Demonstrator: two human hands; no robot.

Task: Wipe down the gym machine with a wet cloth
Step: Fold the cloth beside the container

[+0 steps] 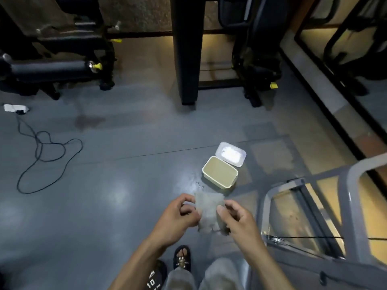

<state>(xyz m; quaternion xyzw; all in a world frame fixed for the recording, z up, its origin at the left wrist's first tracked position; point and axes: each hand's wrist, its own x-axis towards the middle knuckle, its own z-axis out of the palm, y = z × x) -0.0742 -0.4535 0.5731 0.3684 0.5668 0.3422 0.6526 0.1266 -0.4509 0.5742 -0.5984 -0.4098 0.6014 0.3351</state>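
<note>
Cloth (pixel 207 210) pinched at its side edges by my left hand (pixel 178 218) and right hand (pixel 238 220): limp, light, probably damp; bunch before wiping.

Gym floor, black weight machines (pixel 62 65), grey machine frame (pixel 354 206)

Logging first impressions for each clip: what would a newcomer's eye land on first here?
Both hands at bottom centre, the left hand and right hand, pinching a grey cloth between them. Just beyond sits a cream tub on the grey floor, and a grey machine frame fills the right.
</note>
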